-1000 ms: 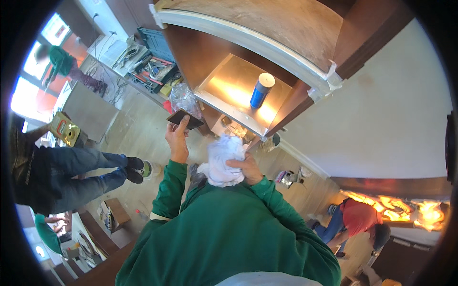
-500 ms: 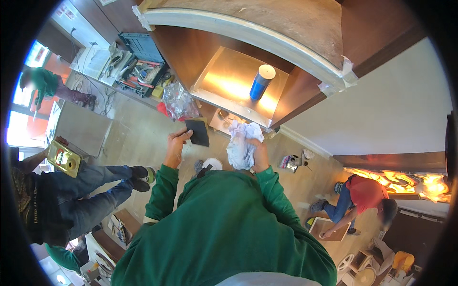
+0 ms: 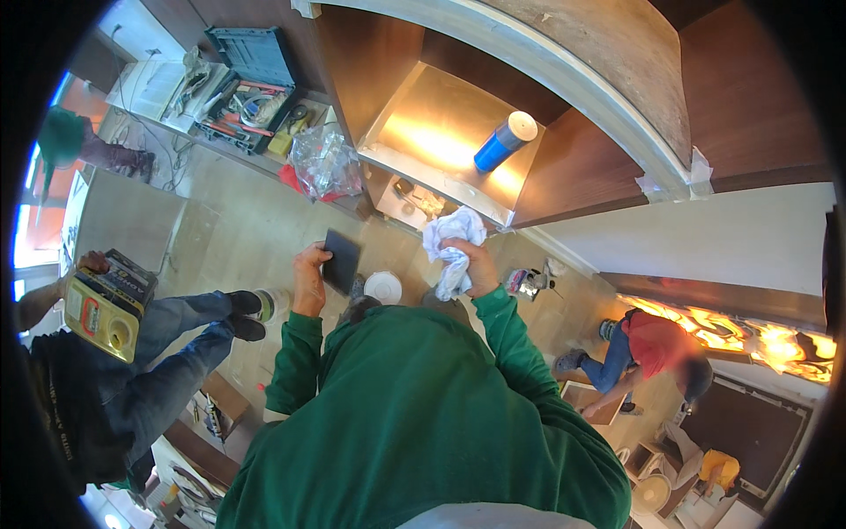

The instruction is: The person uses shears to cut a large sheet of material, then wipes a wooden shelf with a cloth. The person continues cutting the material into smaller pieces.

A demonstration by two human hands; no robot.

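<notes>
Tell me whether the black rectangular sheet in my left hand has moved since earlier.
Yes: against the cabinet's lit shelf, the black rectangular sheet is lower in view, farther from it.

A warmly lit brown cabinet adjoins a white wall above pale flooring.

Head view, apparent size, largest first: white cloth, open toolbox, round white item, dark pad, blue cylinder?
1. Open toolbox
2. White cloth
3. Blue cylinder and dark pad: too alike to rank
4. Round white item
</notes>
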